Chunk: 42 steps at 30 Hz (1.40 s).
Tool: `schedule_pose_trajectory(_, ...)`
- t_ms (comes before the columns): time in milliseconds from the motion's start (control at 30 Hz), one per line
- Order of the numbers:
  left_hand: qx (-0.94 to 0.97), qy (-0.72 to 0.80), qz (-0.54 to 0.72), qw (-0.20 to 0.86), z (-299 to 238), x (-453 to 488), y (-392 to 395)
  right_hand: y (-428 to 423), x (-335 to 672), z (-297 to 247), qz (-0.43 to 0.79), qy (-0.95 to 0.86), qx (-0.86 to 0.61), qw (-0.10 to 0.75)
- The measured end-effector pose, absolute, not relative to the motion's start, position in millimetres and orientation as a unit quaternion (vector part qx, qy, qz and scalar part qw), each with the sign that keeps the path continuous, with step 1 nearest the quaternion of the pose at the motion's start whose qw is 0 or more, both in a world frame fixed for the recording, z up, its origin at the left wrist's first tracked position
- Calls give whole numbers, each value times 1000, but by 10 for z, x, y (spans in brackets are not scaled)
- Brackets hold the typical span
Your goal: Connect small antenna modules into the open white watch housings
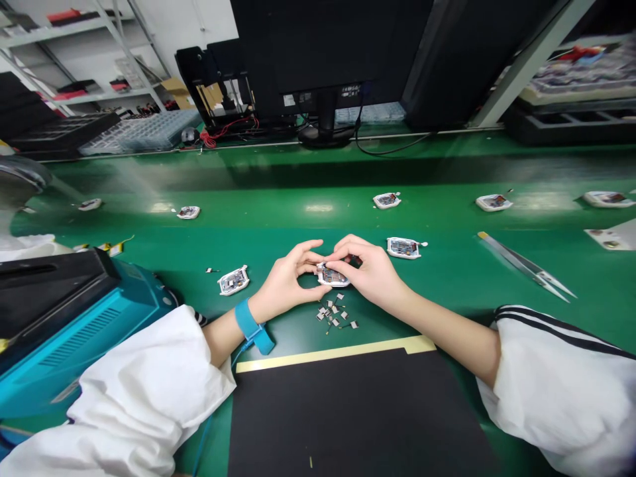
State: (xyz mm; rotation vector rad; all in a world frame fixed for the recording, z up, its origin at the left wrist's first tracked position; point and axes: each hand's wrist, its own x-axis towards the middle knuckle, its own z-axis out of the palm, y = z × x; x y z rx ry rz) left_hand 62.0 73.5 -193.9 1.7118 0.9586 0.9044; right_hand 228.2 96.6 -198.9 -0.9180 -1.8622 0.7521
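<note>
Circuit module point(332, 276), small and white-cased, pinched between half-curled fingertips of left hand point(283, 277) and right hand point(368, 270).

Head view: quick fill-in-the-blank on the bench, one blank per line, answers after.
The left hand wears a ____ wrist strap.
The tweezers lie to the ____ of the right hand.
The bench mat is ____.
The hands hold ____ white-framed circuit module between them.

Missing words: blue; right; green; one.
</note>
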Motion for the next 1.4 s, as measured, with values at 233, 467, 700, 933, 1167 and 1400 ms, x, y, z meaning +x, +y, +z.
schedule_pose_trajectory(233, 700, 388, 383, 460, -1968, 609, 748, 965, 2365, -1927, 145, -840, -353, 387)
schedule_pose_trajectory(467, 706, 386, 380, 456, -1955, 616, 742, 973, 2389, -1844, 103, -881, -336, 317)
schedule_pose_trajectory(700, 700, 388, 376, 467, -1947, 625, 740, 972, 2389, -1848, 80, -888, -343, 297)
schedule_pose_trajectory(933, 685, 377, 389, 487, -1983, 617, 766, 964, 2341, -2046, 92, -856, -324, 393)
schedule_pose_trajectory(1167, 683, 397, 352, 503, -2020, 610, 785, 979, 2413, -2026, 131, -887, -325, 301)
schedule_pose_trajectory(1400, 655, 423, 328, 533, -1989, 622, 802, 996, 2429, -2004, 16, -910, -308, 276)
